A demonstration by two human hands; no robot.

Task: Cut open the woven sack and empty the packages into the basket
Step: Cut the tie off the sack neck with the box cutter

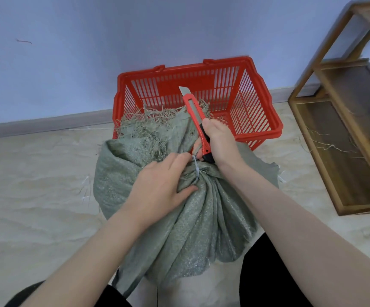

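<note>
Grey-green woven sack (201, 218) stands on the pale stone-patterned floor (35, 185), between the person's dark-clothed knees (268, 273). Neck gathered into pleats and bound by a thin white tie (196, 167). Above the tie the fabric flares into a frayed mouth (157, 120), loose strands sticking out, lying against and over the near side of the basket. The sack's weave is plain.

Left hand (159, 187): on the sack's neck just left of the tie, fingers curled into the bunched cloth, thumb pressed against the pleats below. Forefinger tip reaches almost to the tie.

Right hand (219, 140): wrapped round the lower end of a red utility knife (194, 107), thumb along its upper side. Butt of the handle, black, sits just beside the tie. The segmented blade (183, 89) is extended and points up and away, over the basket, clear of the cloth.

Red plastic shopping basket (266, 96): slotted walls, handles folded down on the far rim, set directly behind the sack against the bluish wall (91, 52) and grey skirting board (46, 125). The part of its inside that shows holds only stray fibres.

Right of it, well apart: open wooden shelf unit (343, 134), stray fibres draped on it. More loose fibres (84, 185) on the floor left of the sack.
</note>
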